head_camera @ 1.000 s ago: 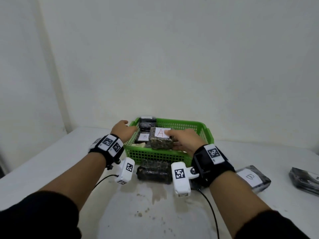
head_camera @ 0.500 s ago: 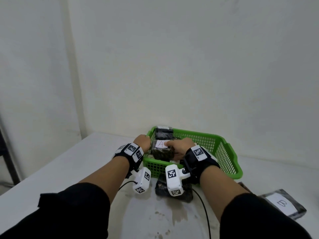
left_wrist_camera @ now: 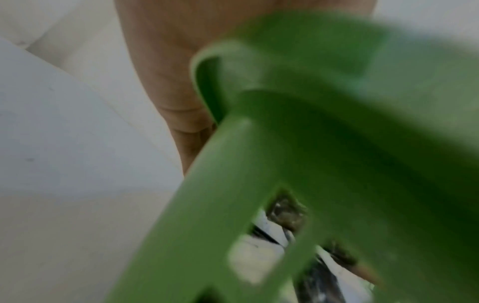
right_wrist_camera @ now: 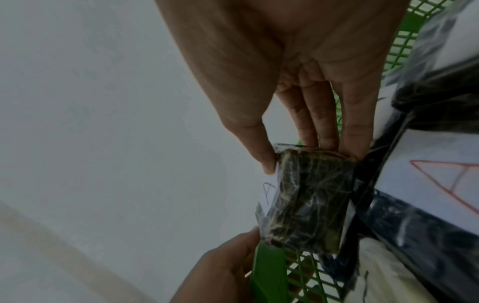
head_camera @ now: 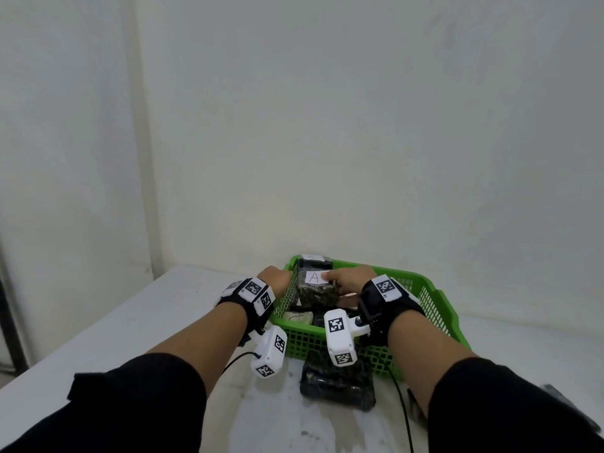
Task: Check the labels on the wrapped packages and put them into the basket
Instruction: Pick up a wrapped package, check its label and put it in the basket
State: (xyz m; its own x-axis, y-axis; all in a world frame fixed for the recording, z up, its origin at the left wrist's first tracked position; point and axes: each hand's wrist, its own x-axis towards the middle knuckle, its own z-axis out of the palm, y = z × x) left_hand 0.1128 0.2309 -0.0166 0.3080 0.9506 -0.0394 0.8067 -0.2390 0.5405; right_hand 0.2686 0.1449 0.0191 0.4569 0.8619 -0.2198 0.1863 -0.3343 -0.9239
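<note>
A green lattice basket stands on the white table and holds several wrapped packages. My right hand pinches a dark wrapped package with a white label marked A over the basket's left part. In the right wrist view the thumb and fingers of my right hand clamp the end of this package. My left hand grips the basket's left rim, also seen from the right wrist. Another dark package lies on the table against the basket's front wall.
The basket sits near the white back wall, and the table ends at the left near a wall corner. A large package with a red-lettered label lies inside the basket. The corner of another package shows at the lower right.
The head view has swung, so the basket now sits lower and to the right. My right hand keeps pinching the A package over the basket. My left hand stays on the rim.
</note>
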